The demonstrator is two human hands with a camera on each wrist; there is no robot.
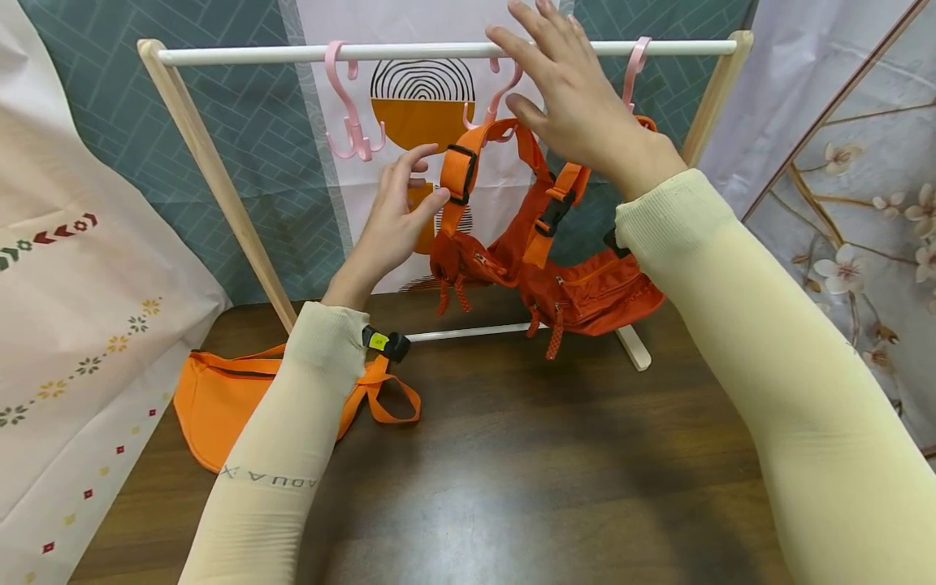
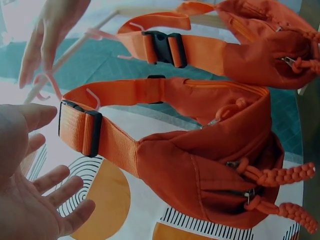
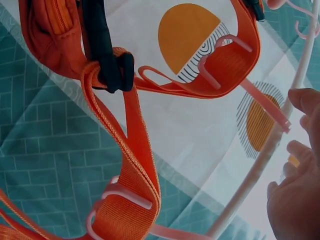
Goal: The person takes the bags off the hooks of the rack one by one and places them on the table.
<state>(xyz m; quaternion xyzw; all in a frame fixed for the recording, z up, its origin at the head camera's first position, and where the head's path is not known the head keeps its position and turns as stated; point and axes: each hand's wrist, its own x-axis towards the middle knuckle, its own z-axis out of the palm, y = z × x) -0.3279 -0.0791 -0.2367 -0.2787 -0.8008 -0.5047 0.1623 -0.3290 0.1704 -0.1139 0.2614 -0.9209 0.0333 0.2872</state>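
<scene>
Two red-orange waist bags hang by their straps from pink hooks on a white rail [image 1: 256, 55]. The nearer bag [image 2: 210, 175] is looped over the middle hook [image 1: 504, 96]; the other bag [image 1: 610, 296] hangs from the right hook [image 1: 636, 69]. My left hand [image 1: 391, 213] is beside the nearer bag's strap [image 1: 457, 172], fingers loosely bent, holding nothing; the left wrist view shows its fingers apart from the buckle. Up at the rail, my right hand [image 1: 574, 101] has its fingers spread. In the right wrist view that hand [image 3: 300, 175] appears beside the rail, gripping nothing.
An empty pink hook [image 1: 356, 134] hangs at the rail's left. A lighter orange bag [image 1: 219, 398] with a strap lies on the brown table [image 1: 512, 487], partly behind my left sleeve. Wooden legs [image 1: 219, 179] support the rail. Patterned cloths hang at both sides.
</scene>
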